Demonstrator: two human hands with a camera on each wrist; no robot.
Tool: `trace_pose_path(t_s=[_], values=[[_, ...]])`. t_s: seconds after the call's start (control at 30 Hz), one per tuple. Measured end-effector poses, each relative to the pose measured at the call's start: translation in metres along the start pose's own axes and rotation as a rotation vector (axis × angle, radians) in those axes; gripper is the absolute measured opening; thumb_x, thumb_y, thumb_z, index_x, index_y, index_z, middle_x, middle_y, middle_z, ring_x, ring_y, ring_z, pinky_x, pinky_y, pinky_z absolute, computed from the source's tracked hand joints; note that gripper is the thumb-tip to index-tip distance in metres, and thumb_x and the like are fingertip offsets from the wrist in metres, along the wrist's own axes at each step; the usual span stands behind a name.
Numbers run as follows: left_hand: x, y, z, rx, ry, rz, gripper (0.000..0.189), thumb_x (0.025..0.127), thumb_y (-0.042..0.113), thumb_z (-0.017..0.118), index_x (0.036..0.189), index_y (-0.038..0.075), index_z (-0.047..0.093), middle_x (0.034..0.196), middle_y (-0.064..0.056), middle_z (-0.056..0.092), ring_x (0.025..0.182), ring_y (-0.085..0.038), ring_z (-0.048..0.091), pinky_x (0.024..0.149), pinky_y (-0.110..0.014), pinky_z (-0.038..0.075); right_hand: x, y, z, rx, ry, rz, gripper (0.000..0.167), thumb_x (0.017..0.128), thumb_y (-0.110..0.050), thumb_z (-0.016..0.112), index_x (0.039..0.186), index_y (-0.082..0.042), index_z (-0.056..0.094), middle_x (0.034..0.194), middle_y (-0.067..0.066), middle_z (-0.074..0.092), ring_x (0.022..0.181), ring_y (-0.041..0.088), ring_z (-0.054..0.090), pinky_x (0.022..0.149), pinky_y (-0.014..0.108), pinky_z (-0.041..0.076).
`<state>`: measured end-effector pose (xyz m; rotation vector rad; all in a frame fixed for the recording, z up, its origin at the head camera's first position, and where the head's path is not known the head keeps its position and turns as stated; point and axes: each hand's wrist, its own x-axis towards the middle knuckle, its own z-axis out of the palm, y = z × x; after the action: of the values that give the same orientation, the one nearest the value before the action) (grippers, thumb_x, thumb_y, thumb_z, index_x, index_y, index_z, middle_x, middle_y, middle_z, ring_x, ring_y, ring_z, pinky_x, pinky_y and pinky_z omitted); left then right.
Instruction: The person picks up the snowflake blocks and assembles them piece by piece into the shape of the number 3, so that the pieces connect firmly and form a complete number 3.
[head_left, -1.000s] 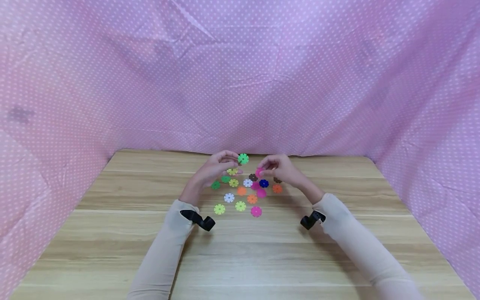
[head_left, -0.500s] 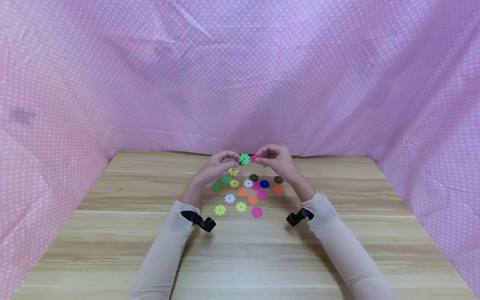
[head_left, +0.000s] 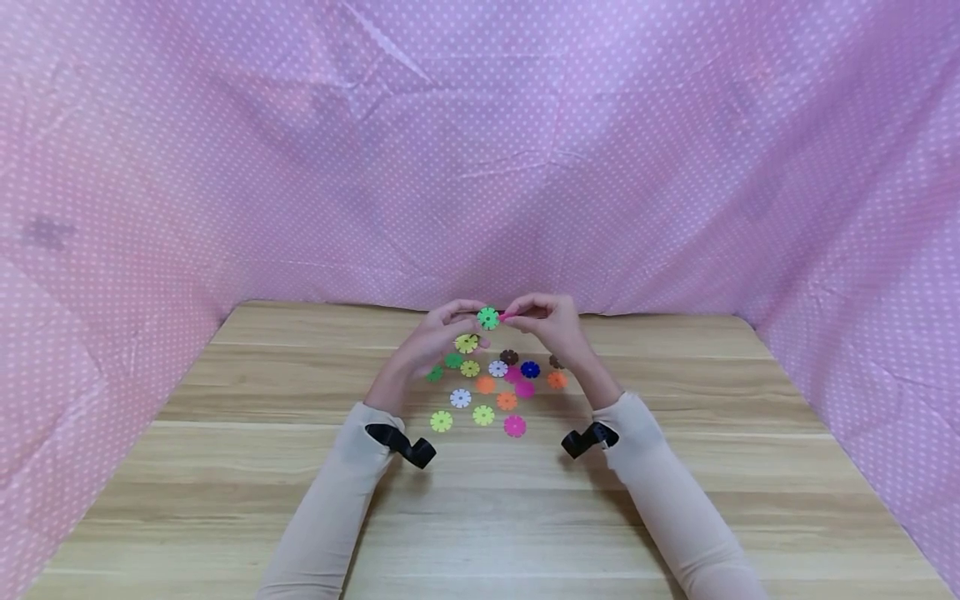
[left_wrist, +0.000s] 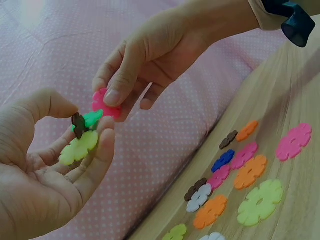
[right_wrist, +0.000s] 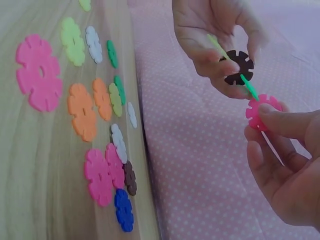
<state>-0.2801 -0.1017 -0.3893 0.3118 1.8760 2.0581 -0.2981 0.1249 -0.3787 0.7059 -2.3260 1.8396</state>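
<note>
Above the far part of the table, my left hand (head_left: 429, 343) holds a small cluster of notched plastic snowflake discs. It joins a brown disc (right_wrist: 240, 67), a green disc (head_left: 488, 318) and a yellow disc (left_wrist: 79, 148), with the thumb on the brown one. My right hand (head_left: 557, 333) pinches a pink disc (right_wrist: 260, 112) between thumb and fingers. The pink disc's edge meets the rim of the green disc, turned across it. Part of the pink disc is hidden under the right thumb.
Loose discs lie flat below the hands, among them a blue disc (head_left: 530, 369), a white disc (head_left: 461, 398), an orange disc (head_left: 507, 401) and another pink disc (head_left: 514, 426). A pink dotted cloth (head_left: 495, 167) hangs behind the wooden table (head_left: 495, 533).
My right hand has moved left and up, bringing its pink disc to the green one and turning it edge-on to the head camera. The left hand has stayed nearly still.
</note>
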Motion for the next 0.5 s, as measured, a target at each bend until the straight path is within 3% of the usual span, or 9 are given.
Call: trace_pose_path(t_s=[0.1, 0.27, 0.5], values=[[0.000, 0.001, 0.003, 0.000, 0.007, 0.001, 0.040, 0.103, 0.012, 0.057, 0.141, 0.006, 0.049, 0.118, -0.007, 0.064, 0.102, -0.025, 0.065, 0.108, -0.058, 0.050, -0.001, 0.001, 0.001, 0.013, 0.002, -0.016, 0.011, 0.088, 0.000, 0.077, 0.096, 0.008, 0.075, 0.096, 0.025, 0.075, 0.075, 0.012, 0.071, 0.066, 0.019, 0.057], [0.001, 0.001, 0.009, -0.012, 0.045, 0.010, 0.028, 0.103, 0.013, 0.057, 0.130, 0.006, 0.054, 0.103, -0.001, 0.067, 0.091, -0.018, 0.064, 0.093, -0.042, 0.058, -0.003, 0.000, 0.002, 0.032, -0.014, -0.026, 0.010, 0.088, 0.002, 0.076, 0.096, 0.008, 0.075, 0.098, 0.026, 0.074, 0.081, 0.013, 0.072, 0.071, 0.019, 0.060], [0.001, 0.000, 0.014, -0.045, 0.081, 0.038, 0.017, 0.102, 0.008, 0.057, 0.119, 0.006, 0.055, 0.099, -0.006, 0.066, 0.082, -0.014, 0.064, 0.072, -0.022, 0.058, -0.004, -0.003, 0.003, 0.028, -0.043, -0.063, 0.009, 0.088, 0.002, 0.077, 0.095, 0.007, 0.076, 0.096, 0.025, 0.073, 0.083, 0.013, 0.073, 0.076, 0.022, 0.063]])
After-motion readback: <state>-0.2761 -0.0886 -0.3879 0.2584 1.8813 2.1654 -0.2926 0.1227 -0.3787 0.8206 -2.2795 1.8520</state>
